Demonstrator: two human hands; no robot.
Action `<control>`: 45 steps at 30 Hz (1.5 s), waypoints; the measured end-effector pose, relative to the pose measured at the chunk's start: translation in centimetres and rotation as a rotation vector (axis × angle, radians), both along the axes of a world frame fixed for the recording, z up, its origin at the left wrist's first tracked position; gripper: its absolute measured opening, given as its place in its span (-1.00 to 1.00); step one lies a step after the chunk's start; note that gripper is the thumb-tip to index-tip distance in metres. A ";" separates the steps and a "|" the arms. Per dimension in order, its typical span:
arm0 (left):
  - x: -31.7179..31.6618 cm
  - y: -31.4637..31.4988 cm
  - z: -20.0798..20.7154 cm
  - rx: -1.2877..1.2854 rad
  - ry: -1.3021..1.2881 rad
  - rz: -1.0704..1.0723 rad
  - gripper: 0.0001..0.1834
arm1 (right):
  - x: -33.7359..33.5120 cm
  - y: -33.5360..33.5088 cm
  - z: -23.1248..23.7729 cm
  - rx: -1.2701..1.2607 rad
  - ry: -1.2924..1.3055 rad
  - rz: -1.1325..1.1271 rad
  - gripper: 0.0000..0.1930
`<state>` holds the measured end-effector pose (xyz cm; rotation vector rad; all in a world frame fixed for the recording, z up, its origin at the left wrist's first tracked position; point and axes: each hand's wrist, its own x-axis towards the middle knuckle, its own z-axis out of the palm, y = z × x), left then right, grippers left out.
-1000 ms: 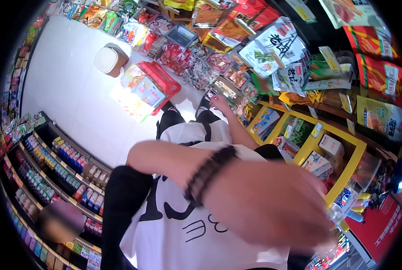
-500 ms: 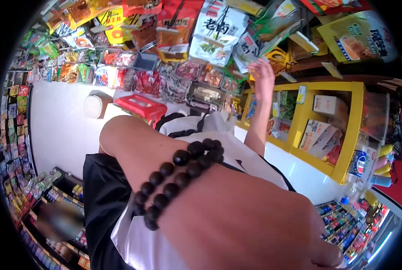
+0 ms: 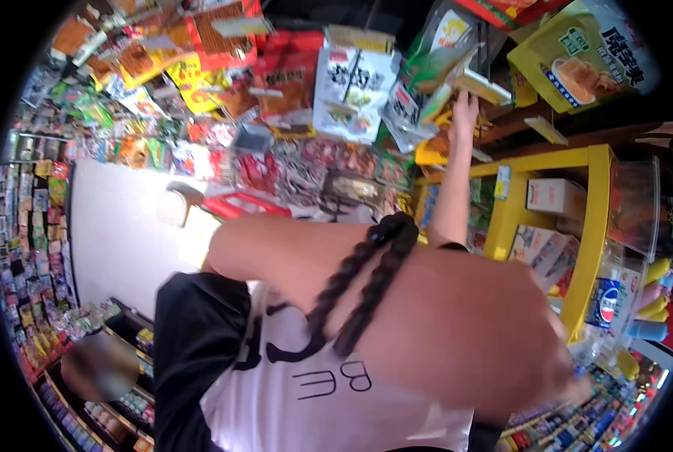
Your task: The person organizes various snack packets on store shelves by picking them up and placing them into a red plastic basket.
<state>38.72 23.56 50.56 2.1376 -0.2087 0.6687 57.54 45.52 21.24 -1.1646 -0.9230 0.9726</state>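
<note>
My right hand [image 3: 464,113] reaches up among hanging snack bags. Its fingers look drawn together just under a pale tag holder [image 3: 484,86], but their tips are partly hidden. Left of it hang a green snack bag [image 3: 438,56] and a white pouch [image 3: 354,90]; a yellow-orange bag [image 3: 433,151] is beside the wrist. My left hand [image 3: 479,331] is very close and blurred, with the forearm crossing from the left. Dark beads, a bracelet [image 3: 359,286], circle its wrist. The left fingers are smeared at the lower right, and nothing shows in them.
A yellow shelf frame [image 3: 596,203] holding boxes stands on the right, beside a blue-labelled bottle [image 3: 604,297]. Red bags [image 3: 283,79] and a yellow-green bag [image 3: 577,56] hang above. Trays of small packets [image 3: 257,169] run below. A white stool [image 3: 174,207] stands left on the pale floor [image 3: 114,226].
My right hand has moved up from beside the bags to the tag holder, its spread fingers drawing together. My left wrist and bracelet have shifted rightward, and the whole view has moved.
</note>
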 end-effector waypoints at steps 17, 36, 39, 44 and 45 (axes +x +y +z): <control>5.0 16.6 -27.5 -0.106 0.490 1.386 -0.63 | 2.2 3.7 -2.5 -0.103 -0.193 -0.016 -0.67; -4.1 0.0 -24.5 -0.279 0.595 0.824 -0.61 | 2.8 -20.7 -4.0 -0.212 0.535 0.275 -0.56; -6.7 -2.8 -26.2 -0.240 0.651 0.881 -0.64 | 2.1 -22.0 -6.6 -0.289 0.560 0.452 -0.51; -11.2 -6.4 -29.8 -0.535 0.564 1.073 -0.72 | -5.2 -20.2 -5.5 -0.529 0.468 0.541 -0.53; -12.0 -7.0 -29.3 -0.541 0.554 1.082 -0.72 | -7.0 -19.9 -4.4 -0.533 0.458 0.551 -0.53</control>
